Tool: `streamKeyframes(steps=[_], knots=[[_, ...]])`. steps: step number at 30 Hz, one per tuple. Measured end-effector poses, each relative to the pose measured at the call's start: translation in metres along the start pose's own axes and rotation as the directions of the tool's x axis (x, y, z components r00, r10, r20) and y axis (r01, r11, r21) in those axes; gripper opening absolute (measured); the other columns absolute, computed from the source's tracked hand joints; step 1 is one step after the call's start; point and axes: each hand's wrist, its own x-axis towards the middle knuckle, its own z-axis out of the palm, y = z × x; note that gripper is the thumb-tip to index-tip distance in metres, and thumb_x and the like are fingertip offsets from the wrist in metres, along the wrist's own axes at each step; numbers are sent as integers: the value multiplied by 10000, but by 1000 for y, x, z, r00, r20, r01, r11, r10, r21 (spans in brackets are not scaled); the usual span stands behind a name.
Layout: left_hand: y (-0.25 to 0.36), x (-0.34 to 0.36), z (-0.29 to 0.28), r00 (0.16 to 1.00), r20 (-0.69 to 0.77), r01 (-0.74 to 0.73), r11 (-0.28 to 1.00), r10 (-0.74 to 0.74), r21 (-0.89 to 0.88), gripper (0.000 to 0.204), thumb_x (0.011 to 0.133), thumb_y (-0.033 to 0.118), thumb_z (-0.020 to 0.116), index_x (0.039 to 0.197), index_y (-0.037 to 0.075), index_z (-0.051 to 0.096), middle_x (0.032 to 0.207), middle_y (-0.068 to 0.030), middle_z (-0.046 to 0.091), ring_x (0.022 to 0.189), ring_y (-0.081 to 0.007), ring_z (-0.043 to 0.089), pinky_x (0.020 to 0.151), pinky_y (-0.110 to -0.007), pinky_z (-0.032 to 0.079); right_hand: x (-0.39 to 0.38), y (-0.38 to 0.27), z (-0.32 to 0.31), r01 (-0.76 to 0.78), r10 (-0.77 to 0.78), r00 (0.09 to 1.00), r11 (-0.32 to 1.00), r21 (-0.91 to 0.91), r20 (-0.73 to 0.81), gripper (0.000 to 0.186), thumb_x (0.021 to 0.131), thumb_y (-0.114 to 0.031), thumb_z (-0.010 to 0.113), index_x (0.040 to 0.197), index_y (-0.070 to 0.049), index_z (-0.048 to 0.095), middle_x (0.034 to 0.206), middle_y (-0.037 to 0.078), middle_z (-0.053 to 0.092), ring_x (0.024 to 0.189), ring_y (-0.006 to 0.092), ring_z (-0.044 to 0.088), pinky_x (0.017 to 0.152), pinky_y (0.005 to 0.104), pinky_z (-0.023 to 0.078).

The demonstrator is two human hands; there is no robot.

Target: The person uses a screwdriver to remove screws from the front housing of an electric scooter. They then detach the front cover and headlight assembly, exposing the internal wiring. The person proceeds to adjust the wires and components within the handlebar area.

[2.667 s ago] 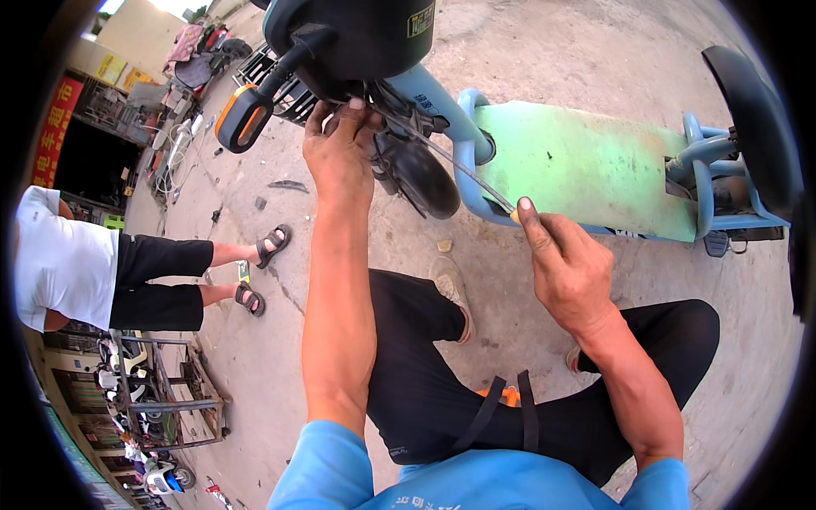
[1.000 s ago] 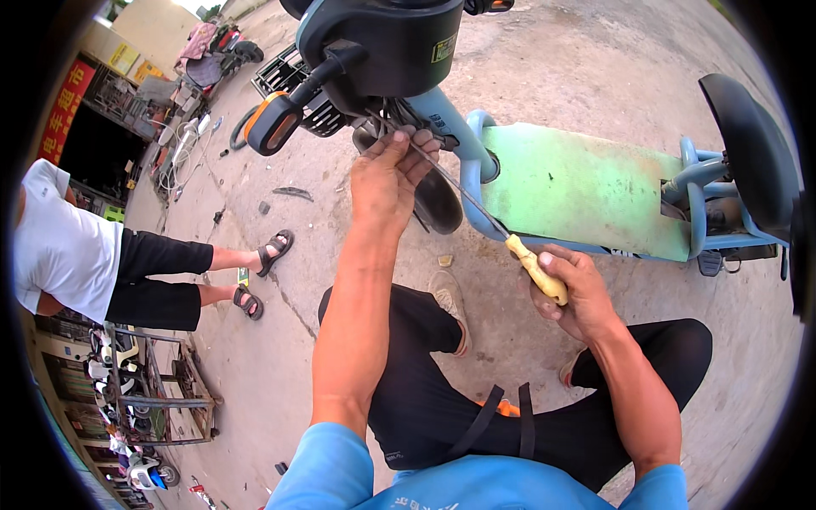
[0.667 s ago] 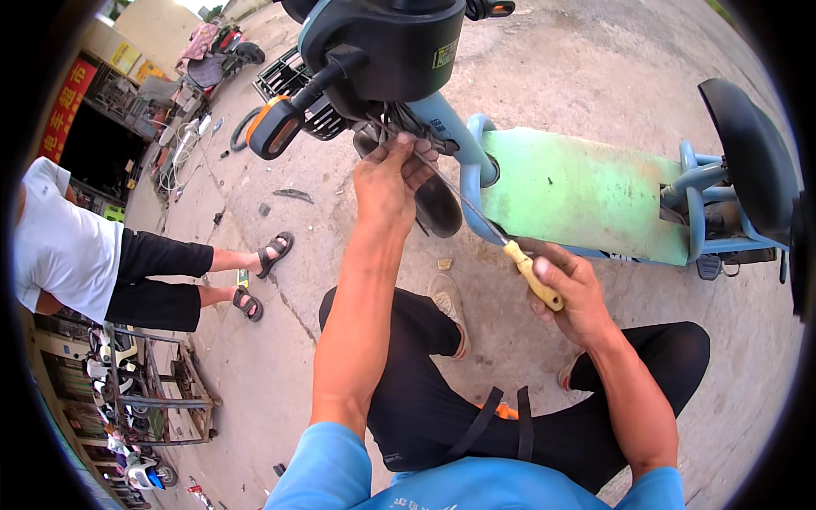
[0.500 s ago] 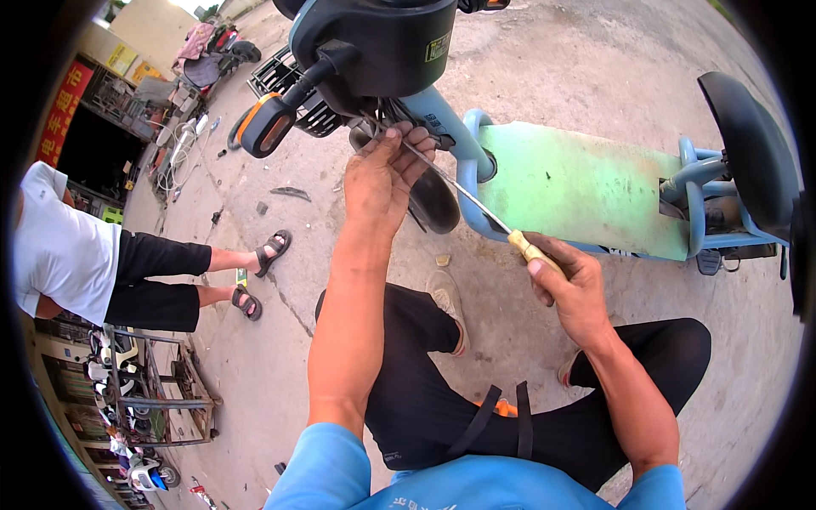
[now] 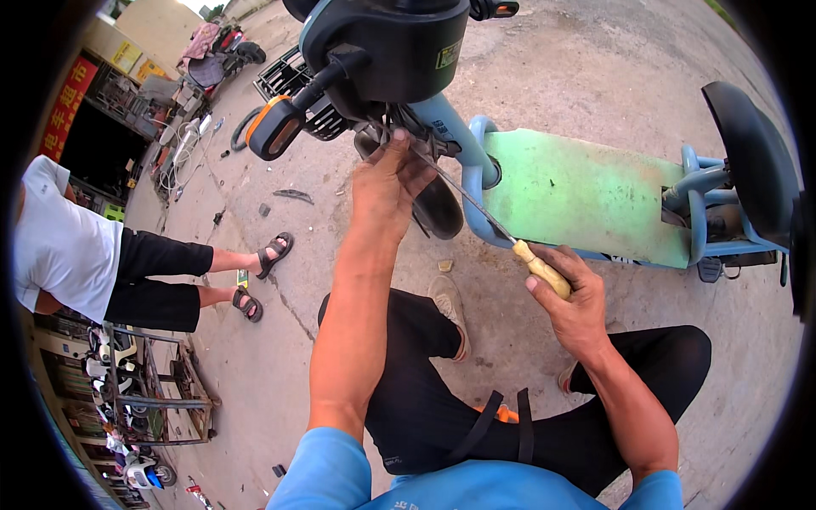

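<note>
Right hand [image 5: 580,299] grasps a yellow-handled screwdriver [image 5: 542,270], its shaft pointing between ten and eleven o'clock — left hand [image 5: 382,191] by the cables [image 5: 398,114] near twelve, its grip unclear.

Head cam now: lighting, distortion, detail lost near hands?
Head view: soft daylight, washed-out sky, near-black doorway; fisheye bends the building front inside a black rim; screwdriver handle reads clear in the right hand, but wires by the left hand merge into shadow.
</note>
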Motion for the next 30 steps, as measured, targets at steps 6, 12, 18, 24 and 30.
streamKeyframes(steps=[6, 12, 18, 24, 30], knots=[[-4, 5, -4, 997, -48, -50, 979, 60, 197, 205, 971, 172, 629, 1026, -23, 604, 929, -130, 684, 815, -219, 687, 719, -335, 595, 7, -22, -15, -616, 517, 779, 526, 587, 354, 415, 916, -144, 669, 1272, 56, 593, 978, 94, 625, 655, 103, 537, 564, 233, 439], [5, -4, 10, 1000, -4, 30, 999, -30, -19, 162, 952, 152, 659, 988, -1, 618, 868, -76, 665, 791, -185, 659, 667, -299, 586, 0, -3, -10, -398, 360, 917, 854, 336, 171, 422, 876, -85, 671, 1277, 26, 607, 973, 104, 622, 712, 146, 563, 611, 267, 455], [2, 2, 3, 995, -93, -25, 972, 48, 235, 139, 976, 115, 605, 1005, -21, 608, 896, -99, 676, 848, -197, 677, 683, -312, 594, 2, -12, -7, 110, -114, 993, 986, -125, -26, 420, 843, -54, 703, 1254, 2, 638, 949, 97, 616, 774, 171, 589, 679, 295, 481], [2, -3, 5, 1000, -11, -22, 1000, 23, 10, 148, 955, 112, 629, 1014, -24, 615, 922, -119, 695, 757, -176, 679, 681, -301, 592, 4, -12, -22, -625, 490, 769, 439, 645, 412, 380, 899, -82, 683, 1257, 27, 623, 930, 78, 618, 653, 112, 545, 574, 250, 446], [1, 6, -5, 995, -80, -51, 995, 57, 83, 161, 923, 125, 689, 979, -5, 613, 864, -86, 680, 678, -169, 664, 637, -292, 589, 0, -15, -7, -245, 246, 969, 965, 95, 0, 383, 842, -24, 713, 1223, -40, 672, 1015, 53, 570, 921, 156, 549, 829, 275, 449]])
